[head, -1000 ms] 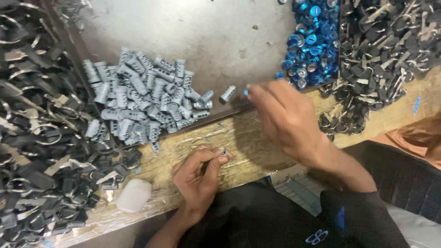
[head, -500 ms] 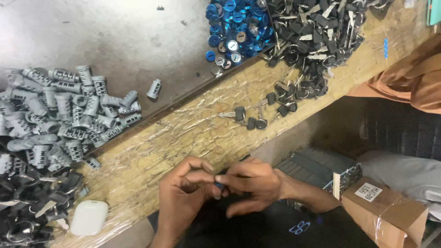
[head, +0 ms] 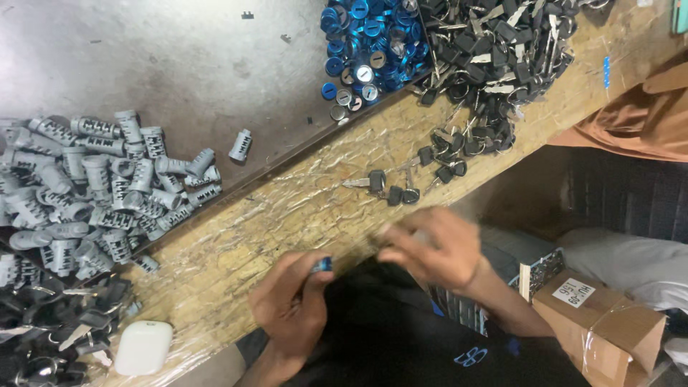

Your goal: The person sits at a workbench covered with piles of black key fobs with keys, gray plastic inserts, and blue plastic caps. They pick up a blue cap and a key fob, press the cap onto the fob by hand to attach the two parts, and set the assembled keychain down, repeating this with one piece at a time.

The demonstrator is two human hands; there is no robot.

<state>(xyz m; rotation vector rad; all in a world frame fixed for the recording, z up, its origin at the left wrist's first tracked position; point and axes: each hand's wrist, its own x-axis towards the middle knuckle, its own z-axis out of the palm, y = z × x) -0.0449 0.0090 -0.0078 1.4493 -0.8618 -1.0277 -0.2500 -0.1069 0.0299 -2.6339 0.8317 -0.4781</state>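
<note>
My left hand (head: 290,304) is at the near edge of the wooden bench (head: 287,211) and pinches a small part with a blue cap (head: 323,264) between thumb and fingers. My right hand (head: 433,247) hovers just to the right of it, blurred by motion, fingers pointing left; I cannot make out anything in it. A few loose black-headed keys (head: 390,188) lie on the bench just beyond my right hand. On the grey metal tray (head: 179,64) lie a heap of grey lock cylinders (head: 107,193) and a pile of blue caps (head: 365,43).
A big heap of black-headed keys (head: 494,50) fills the far right of the bench. More keys (head: 50,330) lie at the lower left, beside a small white case (head: 143,347). A taped cardboard box (head: 602,322) stands below the bench at the right.
My two hands were joined over the small part; now the right hand has pulled away to the right and the left keeps the part. The view has shifted slightly.
</note>
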